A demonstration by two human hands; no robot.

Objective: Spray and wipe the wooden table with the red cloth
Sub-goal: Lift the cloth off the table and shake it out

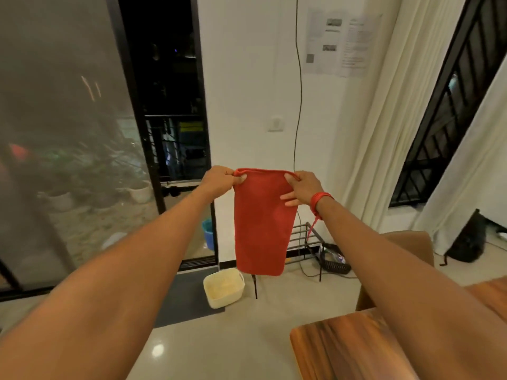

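2 hands, left hand [219, 179] and right hand [300, 187], pinch the hanging red cloth's [262, 229] top corners.

Both bare arms stretch straight forward and far out. The left hand [220, 179] is closed in a pinch; the right hand [300, 187] pinches too, lower fingers apparently splayed loose.
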